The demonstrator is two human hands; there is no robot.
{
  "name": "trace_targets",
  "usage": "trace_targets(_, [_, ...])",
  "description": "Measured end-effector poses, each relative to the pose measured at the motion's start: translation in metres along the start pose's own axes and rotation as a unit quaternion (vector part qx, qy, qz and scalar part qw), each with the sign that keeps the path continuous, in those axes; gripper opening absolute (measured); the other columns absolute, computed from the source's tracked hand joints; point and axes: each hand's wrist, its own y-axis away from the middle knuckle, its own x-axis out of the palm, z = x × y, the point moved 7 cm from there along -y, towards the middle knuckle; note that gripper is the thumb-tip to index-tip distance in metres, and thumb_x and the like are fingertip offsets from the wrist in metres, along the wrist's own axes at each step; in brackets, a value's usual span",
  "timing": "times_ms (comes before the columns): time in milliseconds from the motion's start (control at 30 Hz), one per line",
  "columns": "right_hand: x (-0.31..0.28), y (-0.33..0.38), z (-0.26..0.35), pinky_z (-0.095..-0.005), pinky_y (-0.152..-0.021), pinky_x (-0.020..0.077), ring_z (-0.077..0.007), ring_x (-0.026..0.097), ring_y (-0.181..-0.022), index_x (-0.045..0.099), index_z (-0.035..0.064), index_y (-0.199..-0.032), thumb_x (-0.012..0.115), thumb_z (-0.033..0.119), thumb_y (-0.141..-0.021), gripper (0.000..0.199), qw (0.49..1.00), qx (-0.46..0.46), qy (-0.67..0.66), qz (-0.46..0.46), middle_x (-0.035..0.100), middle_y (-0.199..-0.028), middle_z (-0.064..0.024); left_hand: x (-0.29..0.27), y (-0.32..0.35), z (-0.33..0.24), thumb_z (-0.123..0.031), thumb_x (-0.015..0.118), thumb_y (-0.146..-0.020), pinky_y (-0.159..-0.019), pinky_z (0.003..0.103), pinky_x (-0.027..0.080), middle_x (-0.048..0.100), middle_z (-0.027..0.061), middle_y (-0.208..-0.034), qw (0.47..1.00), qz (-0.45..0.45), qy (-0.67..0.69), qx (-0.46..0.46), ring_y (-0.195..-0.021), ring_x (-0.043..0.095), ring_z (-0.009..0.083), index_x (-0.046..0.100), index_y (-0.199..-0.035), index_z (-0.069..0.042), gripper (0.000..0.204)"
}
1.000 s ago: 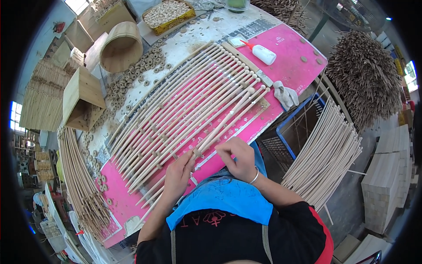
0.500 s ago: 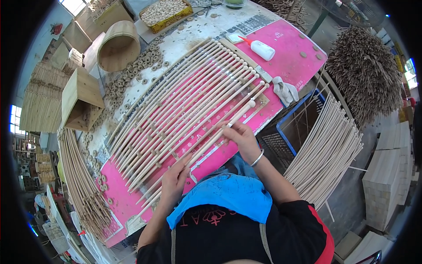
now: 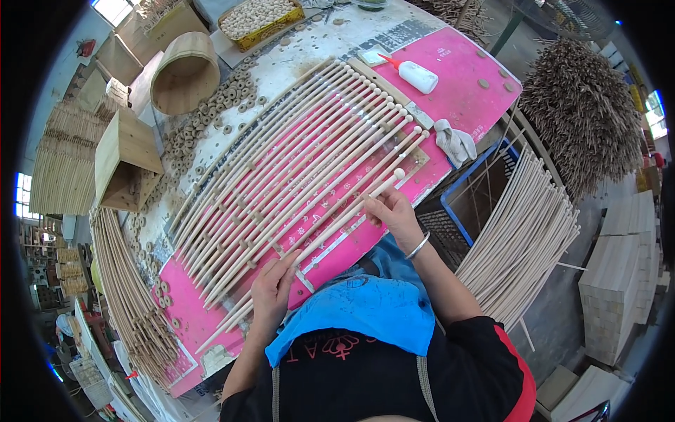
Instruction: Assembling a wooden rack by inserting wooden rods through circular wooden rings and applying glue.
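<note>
A long pale wooden rod with a round ball end (image 3: 399, 174) lies slantwise across my front, held at two places. My right hand (image 3: 394, 216) pinches it between thumb and fingers just below the ball, with a bracelet on the wrist. Farther down the rod, my left hand (image 3: 273, 287) has its fingers closed round it. Beyond my hands, a row of similar ball-ended rods (image 3: 302, 169) lies side by side on the pink sheet (image 3: 457, 77), several with small wooden rings on them. The rod's lower part passes my left hand toward the near left.
A white glue bottle with red tip (image 3: 418, 77) and a grey cloth (image 3: 455, 144) lie past the rods. Loose wooden rings (image 3: 211, 105), a wooden tub (image 3: 184, 76) and a yellow ball tray (image 3: 259, 21) are behind. Bundled rods stand left and right, beside a blue-rimmed crate (image 3: 453, 211).
The ball end of the held rod has come slightly toward me, apart from the neighbouring rods. My right hand has shifted a little right, and my left hand slightly left.
</note>
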Motion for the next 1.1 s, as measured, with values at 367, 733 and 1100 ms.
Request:
trace_targets(367, [-0.006,0.004,0.001,-0.0226,-0.070,0.0511,-0.0071,0.063,-0.078,0.062,0.0042,-0.139,0.071,0.024,-0.101,0.044,1.000,0.004,0.018,-0.002,0.069,-0.093,-0.0010,0.003,-0.008,-0.002,-0.008,0.065,-0.099,-0.067,0.035,0.047,0.055,0.0111,-0.079,0.999,-0.008,-0.029,0.012,-0.071,0.058,0.0241,0.073,-0.127,-0.005,0.029])
trace_targets(733, [-0.018,-0.004,-0.001,-0.0225,-0.066,0.0492,-0.0066,0.062,-0.074,0.068,0.0025,-0.115,0.066,0.025,-0.104,0.025,0.996,0.027,0.057,-0.057,0.068,-0.084,-0.0002,0.002,-0.012,0.001,-0.006,0.066,-0.098,-0.068,0.035,0.049,0.058,0.0113,-0.082,0.997,-0.021,-0.066,0.028,-0.073,0.060,0.0244,0.073,-0.126,-0.005,0.029])
trace_targets(1100, [0.047,-0.069,0.048,-0.0420,-0.087,0.0498,-0.0253,0.062,-0.100,0.075,0.0122,-0.103,0.072,0.012,-0.086,0.017,0.704,-0.367,0.607,0.038,0.067,-0.102,-0.0045,-0.036,-0.044,0.005,0.002,0.062,-0.099,-0.076,0.031,0.048,0.056,0.0099,-0.096,0.993,-0.103,-0.035,0.044,-0.085,0.059,0.0207,0.070,-0.128,0.001,0.030])
